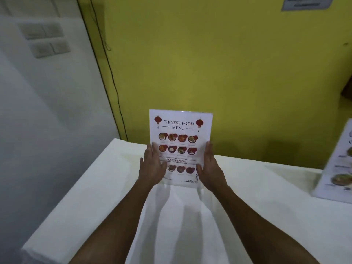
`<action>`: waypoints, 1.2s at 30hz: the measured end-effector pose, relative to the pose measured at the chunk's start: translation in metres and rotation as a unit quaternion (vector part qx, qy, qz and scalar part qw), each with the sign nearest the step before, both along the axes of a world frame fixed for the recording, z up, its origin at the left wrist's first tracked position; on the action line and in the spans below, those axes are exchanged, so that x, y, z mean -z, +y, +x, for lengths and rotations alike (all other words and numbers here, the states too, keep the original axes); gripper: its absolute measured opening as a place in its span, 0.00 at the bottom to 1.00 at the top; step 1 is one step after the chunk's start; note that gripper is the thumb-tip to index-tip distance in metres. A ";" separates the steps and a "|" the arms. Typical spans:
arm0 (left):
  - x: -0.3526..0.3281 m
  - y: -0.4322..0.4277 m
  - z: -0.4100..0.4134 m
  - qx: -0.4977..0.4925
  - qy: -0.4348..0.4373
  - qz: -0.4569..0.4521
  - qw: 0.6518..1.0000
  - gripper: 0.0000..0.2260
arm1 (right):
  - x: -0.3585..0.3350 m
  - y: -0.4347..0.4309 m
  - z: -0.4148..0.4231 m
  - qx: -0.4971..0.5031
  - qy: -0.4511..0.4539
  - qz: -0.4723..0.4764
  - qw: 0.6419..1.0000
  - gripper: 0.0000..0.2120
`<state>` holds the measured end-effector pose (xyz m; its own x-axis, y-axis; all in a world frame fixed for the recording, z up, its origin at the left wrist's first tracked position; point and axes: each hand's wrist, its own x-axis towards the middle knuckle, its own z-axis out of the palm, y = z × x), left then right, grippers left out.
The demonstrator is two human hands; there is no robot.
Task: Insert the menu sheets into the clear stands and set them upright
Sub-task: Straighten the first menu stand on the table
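A clear stand holding a "Chinese Food Menu" sheet (181,134) stands upright on the white tablecloth (95,187), facing me. My left hand (152,166) lies flat against its left edge, thumb over the front. My right hand (210,166) presses its right edge the same way, fingers straight. Both hands clasp the stand between them. A second menu in a stand (339,164) stands upright at the right edge, partly cut off and blurred.
The table butts against a yellow-green wall (209,63). A black cable (112,79) runs down the wall corner to the left. A white wall with light switches (45,39) is on the left. The table's left edge drops off near me.
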<state>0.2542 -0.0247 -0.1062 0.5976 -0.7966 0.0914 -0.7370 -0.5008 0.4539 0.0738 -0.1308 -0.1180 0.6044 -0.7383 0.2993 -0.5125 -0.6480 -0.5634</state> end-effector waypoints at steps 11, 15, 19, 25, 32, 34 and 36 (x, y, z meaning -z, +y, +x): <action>0.005 0.014 0.029 0.081 0.114 -0.108 0.984 0.37 | 0.003 0.029 0.040 0.169 -0.074 0.033 0.982 0.40; -0.004 0.014 0.041 0.089 0.111 -0.099 0.985 0.37 | -0.004 0.025 0.047 0.169 -0.070 0.044 0.982 0.40; -0.017 0.014 0.072 0.099 0.095 -0.106 0.985 0.38 | -0.021 0.026 0.079 0.172 -0.077 0.043 0.981 0.42; -0.037 0.010 0.131 0.078 0.084 -0.122 0.986 0.40 | -0.040 0.024 0.137 0.124 -0.124 0.036 0.984 0.39; -0.034 0.009 0.179 0.061 0.076 -0.121 0.988 0.41 | -0.030 0.023 0.188 0.099 -0.155 0.068 0.981 0.41; -0.029 0.011 0.188 0.056 0.085 -0.117 0.988 0.41 | -0.025 0.024 0.197 0.092 -0.155 0.070 0.981 0.40; -0.023 0.014 0.194 0.051 0.092 -0.110 0.988 0.41 | -0.018 0.027 0.202 0.091 -0.149 0.070 0.982 0.40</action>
